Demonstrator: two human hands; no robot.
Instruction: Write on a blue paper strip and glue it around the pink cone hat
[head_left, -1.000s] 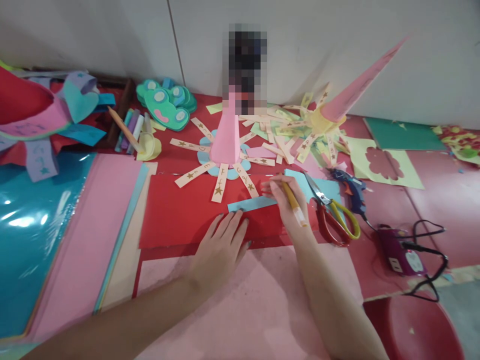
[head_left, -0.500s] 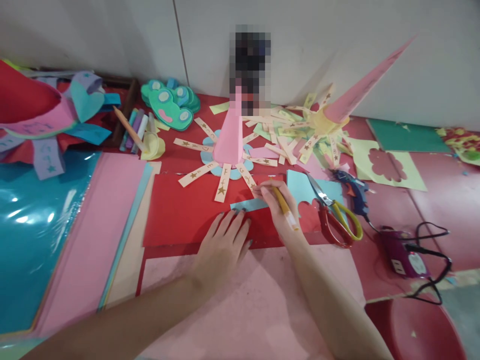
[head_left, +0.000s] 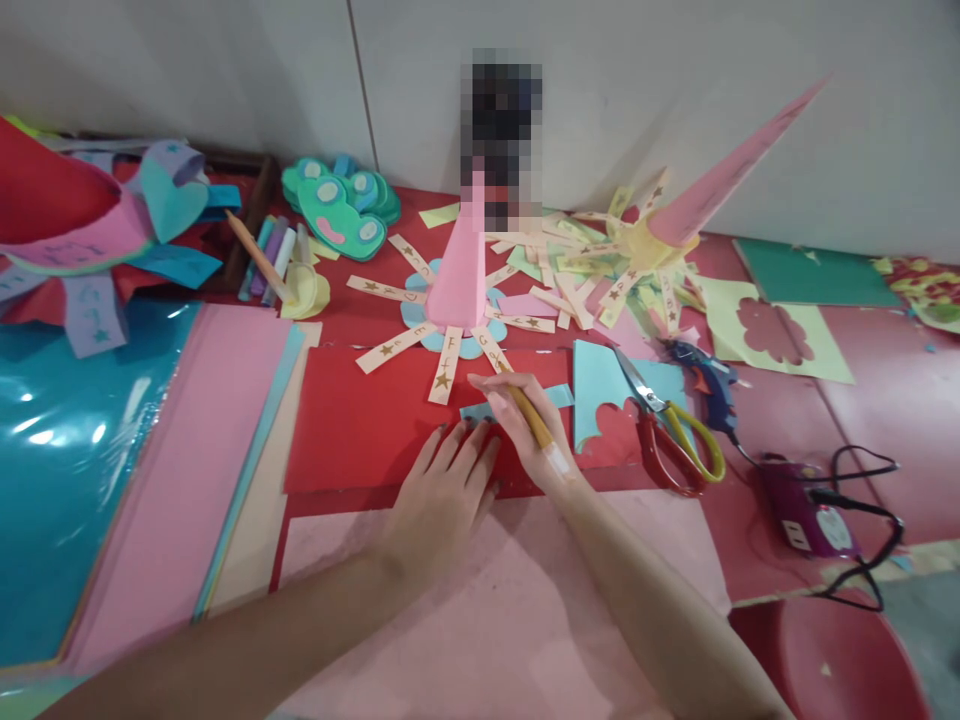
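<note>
My right hand (head_left: 532, 425) is closed around a gold marker pen (head_left: 529, 408), its tip down by the near side of the paper hat. Under that hand lies a narrow light-blue paper strip (head_left: 559, 396), partly covered. My left hand (head_left: 444, 475) rests flat, fingers spread, on a red sheet (head_left: 360, 420), its fingertips at the strip's left end. Just beyond stands a pink paper cone (head_left: 456, 270) on a light-blue scalloped base (head_left: 414, 315). Cream paper strips (head_left: 444, 365) with letters and gold stars fan out around it.
Scissors (head_left: 667, 420) lie on light-blue cut paper at right, beside a blue glue gun (head_left: 701, 375) and a purple power socket box (head_left: 810, 510). A second pink cone (head_left: 739, 165) leans behind. Teal frog-like cutouts (head_left: 337, 205) and markers (head_left: 277, 260) are at left. A red tub (head_left: 847, 660) stands lower right.
My right hand has moved left along the light-blue strip with the marker, uncovering the strip's right end. My left hand has stayed in place.
</note>
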